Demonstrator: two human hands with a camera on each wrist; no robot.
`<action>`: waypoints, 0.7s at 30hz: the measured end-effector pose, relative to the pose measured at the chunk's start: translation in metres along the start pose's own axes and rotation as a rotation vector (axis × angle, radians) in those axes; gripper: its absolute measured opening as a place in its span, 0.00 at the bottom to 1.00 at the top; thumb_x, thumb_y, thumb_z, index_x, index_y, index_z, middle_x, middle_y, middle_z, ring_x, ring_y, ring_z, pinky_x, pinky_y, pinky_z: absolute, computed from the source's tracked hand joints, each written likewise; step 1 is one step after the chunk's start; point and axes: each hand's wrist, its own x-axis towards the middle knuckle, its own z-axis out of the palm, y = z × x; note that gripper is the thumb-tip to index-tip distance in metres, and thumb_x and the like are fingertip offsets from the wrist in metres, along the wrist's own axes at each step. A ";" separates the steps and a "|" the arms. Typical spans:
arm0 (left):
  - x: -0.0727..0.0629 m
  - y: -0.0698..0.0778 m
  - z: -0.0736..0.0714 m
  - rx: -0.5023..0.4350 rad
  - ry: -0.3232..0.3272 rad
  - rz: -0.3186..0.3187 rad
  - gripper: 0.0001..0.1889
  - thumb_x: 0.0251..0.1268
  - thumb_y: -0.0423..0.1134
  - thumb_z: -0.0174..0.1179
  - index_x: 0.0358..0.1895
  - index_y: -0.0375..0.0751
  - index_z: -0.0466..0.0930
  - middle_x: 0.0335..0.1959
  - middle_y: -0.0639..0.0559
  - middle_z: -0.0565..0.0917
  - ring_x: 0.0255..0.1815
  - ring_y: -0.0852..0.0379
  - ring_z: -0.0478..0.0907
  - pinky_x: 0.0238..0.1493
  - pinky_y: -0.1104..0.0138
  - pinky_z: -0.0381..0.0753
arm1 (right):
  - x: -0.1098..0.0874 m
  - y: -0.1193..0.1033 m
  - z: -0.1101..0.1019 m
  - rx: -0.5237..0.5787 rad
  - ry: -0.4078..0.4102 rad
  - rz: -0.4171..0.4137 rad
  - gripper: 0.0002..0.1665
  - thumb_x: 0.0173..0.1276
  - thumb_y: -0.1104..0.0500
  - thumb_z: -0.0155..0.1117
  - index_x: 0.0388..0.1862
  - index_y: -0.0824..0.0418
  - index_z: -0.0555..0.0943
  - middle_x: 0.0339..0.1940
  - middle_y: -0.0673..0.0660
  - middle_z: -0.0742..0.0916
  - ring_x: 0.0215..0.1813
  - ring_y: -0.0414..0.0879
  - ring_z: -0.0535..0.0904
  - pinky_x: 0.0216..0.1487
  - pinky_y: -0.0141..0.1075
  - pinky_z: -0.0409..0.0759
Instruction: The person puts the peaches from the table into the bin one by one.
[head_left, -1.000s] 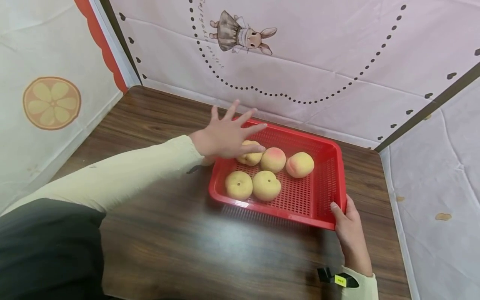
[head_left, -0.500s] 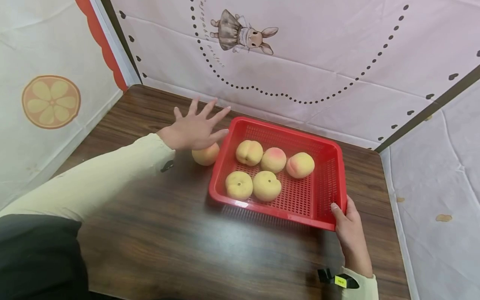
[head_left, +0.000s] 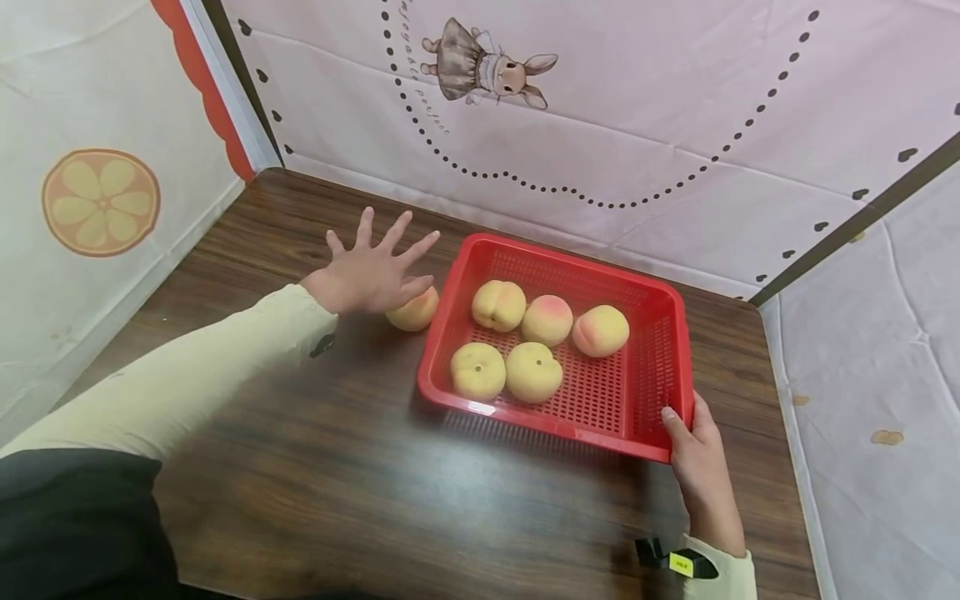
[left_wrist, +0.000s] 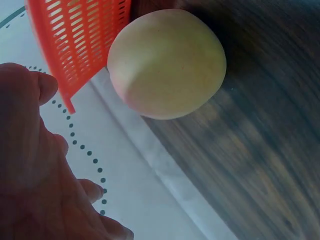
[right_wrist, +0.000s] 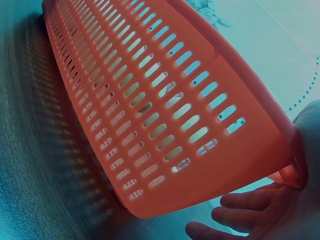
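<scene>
A red plastic basket (head_left: 555, 427) with slotted walls stands on the table, several peaches inside, one of them a pink-topped peach (head_left: 547, 320). My right hand (head_left: 699, 467) grips its near right corner, thumb over the rim; in the right wrist view fingers (right_wrist: 245, 201) reach under the rim. My left hand (head_left: 367, 271) is spread wide above the table, left of the basket, holding nothing. Partly hidden behind that hand, a lone peach (head_left: 414, 313) lies close to the basket's left wall. The left wrist view shows this peach (left_wrist: 167, 65) whole, apart from the fingers.
Brown wood-grain table (head_left: 337, 467) runs under everything. A white cloth wall (head_left: 600, 100) with a printed rabbit rises right behind the basket. More cloth panels, a left panel (head_left: 97, 317) and a right panel (head_left: 862, 350), close in the sides.
My left hand has moved left from over the basket to above the table beside it, bringing the lone peach into view. The right hand and basket have stayed put.
</scene>
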 end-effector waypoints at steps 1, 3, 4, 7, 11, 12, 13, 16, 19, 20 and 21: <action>0.000 0.000 0.002 0.000 0.002 0.001 0.41 0.77 0.70 0.37 0.84 0.71 0.28 0.88 0.45 0.27 0.82 0.20 0.19 0.65 0.14 0.36 | 0.000 0.000 0.000 0.001 -0.001 -0.001 0.37 0.86 0.55 0.45 0.87 0.52 0.48 0.77 0.63 0.73 0.49 0.31 0.83 0.48 0.25 0.84; 0.002 0.001 0.006 -0.008 -0.001 0.008 0.42 0.76 0.70 0.39 0.85 0.70 0.30 0.88 0.44 0.28 0.82 0.20 0.20 0.66 0.14 0.37 | 0.000 0.000 0.000 0.003 -0.002 -0.001 0.37 0.86 0.55 0.45 0.87 0.51 0.48 0.77 0.63 0.73 0.49 0.31 0.83 0.48 0.25 0.84; 0.002 0.001 0.009 -0.011 -0.007 0.012 0.42 0.76 0.70 0.39 0.85 0.70 0.31 0.88 0.44 0.29 0.82 0.20 0.21 0.66 0.15 0.38 | 0.000 0.000 0.000 0.003 -0.002 -0.001 0.37 0.86 0.55 0.45 0.87 0.51 0.48 0.76 0.63 0.73 0.49 0.31 0.83 0.48 0.25 0.84; 0.004 0.003 0.017 -0.017 -0.033 0.028 0.42 0.74 0.72 0.39 0.85 0.69 0.34 0.88 0.44 0.31 0.82 0.19 0.22 0.66 0.15 0.39 | 0.001 0.001 0.000 0.005 -0.005 0.000 0.37 0.86 0.55 0.45 0.87 0.51 0.48 0.77 0.63 0.73 0.49 0.31 0.83 0.48 0.26 0.84; 0.007 0.007 0.028 -0.023 -0.040 0.050 0.41 0.74 0.70 0.39 0.85 0.69 0.38 0.89 0.44 0.35 0.83 0.19 0.24 0.67 0.15 0.40 | 0.001 0.001 0.000 0.010 -0.003 0.001 0.37 0.86 0.55 0.46 0.87 0.51 0.48 0.76 0.63 0.73 0.49 0.31 0.83 0.48 0.26 0.85; 0.008 0.008 0.030 -0.028 -0.035 0.056 0.40 0.75 0.69 0.38 0.85 0.68 0.39 0.89 0.44 0.36 0.83 0.19 0.25 0.67 0.16 0.40 | 0.001 0.001 0.000 0.012 -0.003 0.001 0.37 0.86 0.55 0.46 0.87 0.51 0.48 0.76 0.62 0.73 0.49 0.31 0.83 0.48 0.26 0.84; 0.009 0.009 0.032 -0.035 -0.028 0.061 0.39 0.76 0.67 0.38 0.85 0.68 0.41 0.89 0.43 0.37 0.83 0.19 0.26 0.68 0.16 0.41 | 0.001 0.001 0.000 0.015 -0.002 0.001 0.37 0.85 0.55 0.46 0.87 0.51 0.48 0.76 0.62 0.73 0.49 0.31 0.83 0.48 0.26 0.85; 0.013 0.012 0.038 -0.041 -0.021 0.071 0.37 0.78 0.64 0.38 0.86 0.64 0.44 0.88 0.41 0.41 0.83 0.19 0.29 0.69 0.17 0.44 | 0.000 0.000 0.001 0.022 0.000 0.000 0.37 0.85 0.56 0.46 0.87 0.51 0.49 0.76 0.62 0.74 0.49 0.31 0.84 0.48 0.26 0.85; 0.017 0.013 0.043 -0.041 -0.019 0.079 0.36 0.79 0.62 0.39 0.86 0.61 0.47 0.88 0.39 0.45 0.84 0.20 0.32 0.70 0.19 0.49 | 0.000 0.000 0.001 0.023 0.006 -0.005 0.36 0.85 0.56 0.46 0.87 0.52 0.49 0.75 0.63 0.74 0.48 0.31 0.84 0.48 0.26 0.85; 0.019 0.013 0.045 -0.043 -0.020 0.081 0.36 0.79 0.61 0.39 0.85 0.60 0.48 0.87 0.38 0.46 0.84 0.20 0.34 0.70 0.20 0.50 | 0.000 -0.001 0.001 0.024 0.008 -0.006 0.36 0.85 0.56 0.46 0.87 0.52 0.49 0.75 0.63 0.74 0.48 0.31 0.84 0.47 0.26 0.85; 0.020 0.013 0.047 -0.050 -0.020 0.082 0.36 0.79 0.61 0.40 0.85 0.59 0.49 0.87 0.38 0.47 0.84 0.21 0.35 0.71 0.21 0.51 | 0.000 -0.001 0.001 0.024 0.010 -0.008 0.36 0.85 0.57 0.46 0.87 0.52 0.49 0.75 0.63 0.74 0.48 0.30 0.84 0.47 0.26 0.85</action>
